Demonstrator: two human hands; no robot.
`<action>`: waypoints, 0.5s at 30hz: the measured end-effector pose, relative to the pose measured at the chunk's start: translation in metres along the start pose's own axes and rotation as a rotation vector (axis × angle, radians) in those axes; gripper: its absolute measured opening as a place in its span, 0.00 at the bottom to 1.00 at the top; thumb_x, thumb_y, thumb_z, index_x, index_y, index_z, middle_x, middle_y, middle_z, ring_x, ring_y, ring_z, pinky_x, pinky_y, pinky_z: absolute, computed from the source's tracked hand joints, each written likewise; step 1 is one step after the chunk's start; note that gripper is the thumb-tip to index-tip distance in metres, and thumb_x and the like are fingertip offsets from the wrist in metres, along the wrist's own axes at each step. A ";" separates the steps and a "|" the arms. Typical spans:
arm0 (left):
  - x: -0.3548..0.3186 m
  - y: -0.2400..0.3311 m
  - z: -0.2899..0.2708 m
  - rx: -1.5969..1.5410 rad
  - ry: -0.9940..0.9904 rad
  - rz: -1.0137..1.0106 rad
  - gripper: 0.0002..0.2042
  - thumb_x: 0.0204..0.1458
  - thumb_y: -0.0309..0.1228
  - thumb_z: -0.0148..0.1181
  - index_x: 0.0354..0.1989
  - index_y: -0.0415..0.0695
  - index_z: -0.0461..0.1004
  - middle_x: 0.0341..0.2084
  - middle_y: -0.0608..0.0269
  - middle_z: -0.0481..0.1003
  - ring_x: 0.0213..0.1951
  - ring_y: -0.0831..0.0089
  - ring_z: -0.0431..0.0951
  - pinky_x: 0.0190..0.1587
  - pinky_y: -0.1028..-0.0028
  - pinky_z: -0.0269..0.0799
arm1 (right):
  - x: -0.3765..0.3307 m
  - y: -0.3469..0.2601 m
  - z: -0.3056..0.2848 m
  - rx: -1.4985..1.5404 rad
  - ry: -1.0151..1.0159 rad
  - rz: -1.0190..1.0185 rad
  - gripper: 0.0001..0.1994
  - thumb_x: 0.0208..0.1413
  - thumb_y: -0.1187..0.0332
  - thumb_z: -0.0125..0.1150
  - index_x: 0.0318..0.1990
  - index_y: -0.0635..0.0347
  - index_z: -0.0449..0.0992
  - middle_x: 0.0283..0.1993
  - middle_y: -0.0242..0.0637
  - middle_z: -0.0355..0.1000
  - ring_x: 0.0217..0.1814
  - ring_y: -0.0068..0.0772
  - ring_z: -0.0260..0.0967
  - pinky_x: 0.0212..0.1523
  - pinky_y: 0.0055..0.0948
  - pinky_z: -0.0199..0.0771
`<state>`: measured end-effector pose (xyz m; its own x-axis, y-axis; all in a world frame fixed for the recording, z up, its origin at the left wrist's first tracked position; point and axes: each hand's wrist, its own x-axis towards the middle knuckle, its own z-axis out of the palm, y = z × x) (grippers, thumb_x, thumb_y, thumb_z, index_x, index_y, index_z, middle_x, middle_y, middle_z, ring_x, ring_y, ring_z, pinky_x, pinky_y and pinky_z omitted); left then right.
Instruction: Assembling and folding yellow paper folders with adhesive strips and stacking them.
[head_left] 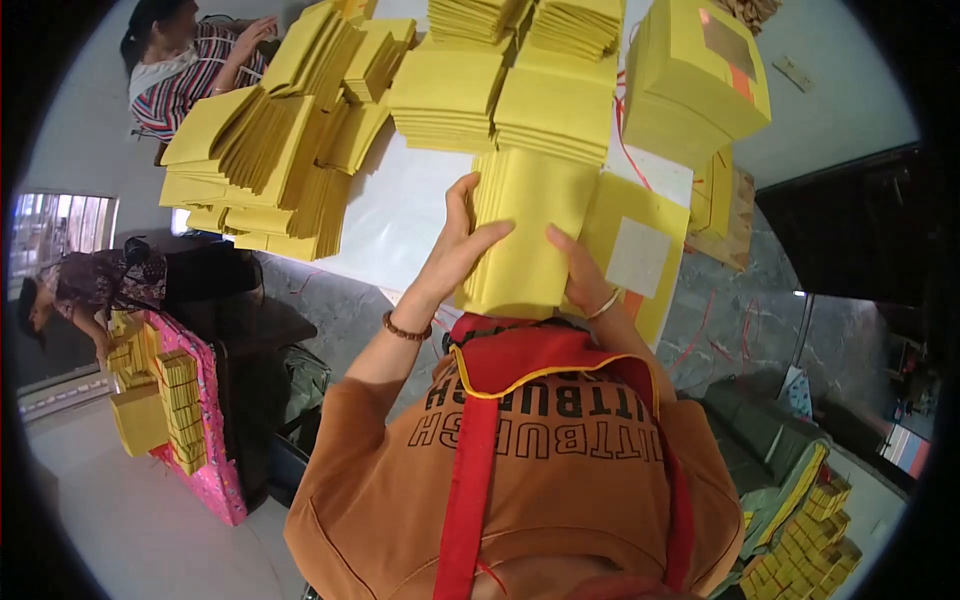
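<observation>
A thick stack of folded yellow paper [535, 205] stands between my hands at the table's near edge, close to my red apron [530, 350]. My left hand [455, 250] grips its left side, the thumb lying on top and the fingers along the edge. On the right side my right hand [582, 272] holds it, thumb on top, other fingers mostly hidden. Just right of the stack lies a flat yellow sheet [612, 215] with a pale rectangle [637, 257] on it. More yellow paper stacks [555, 100] sit directly beyond.
The white table [395, 205] carries fanned yellow stacks [235, 135] at left and a tall yellow block [670, 90] at far right. Red strings [632, 150] lie nearby. One person [190, 70] is at far left; another person [110, 280] handles yellow bundles beside a pink cloth [212, 430].
</observation>
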<state>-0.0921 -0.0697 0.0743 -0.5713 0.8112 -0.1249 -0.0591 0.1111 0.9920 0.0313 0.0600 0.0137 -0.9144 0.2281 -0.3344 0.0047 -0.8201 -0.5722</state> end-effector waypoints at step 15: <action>0.025 0.012 -0.037 -0.306 0.075 0.023 0.37 0.48 0.33 0.55 0.62 0.33 0.39 0.57 0.50 0.55 0.57 0.65 0.58 0.56 0.72 0.57 | 0.027 -0.039 0.046 -0.250 -0.125 -0.097 0.29 0.52 0.67 0.54 0.60 0.59 0.50 0.56 0.38 0.59 0.57 0.32 0.59 0.54 0.31 0.62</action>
<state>-0.1374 -0.0689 0.0835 -0.6333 0.7657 -0.1125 -0.2826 -0.0934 0.9547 -0.0124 0.0741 0.0613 -0.9582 0.2199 -0.1832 0.0003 -0.6392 -0.7690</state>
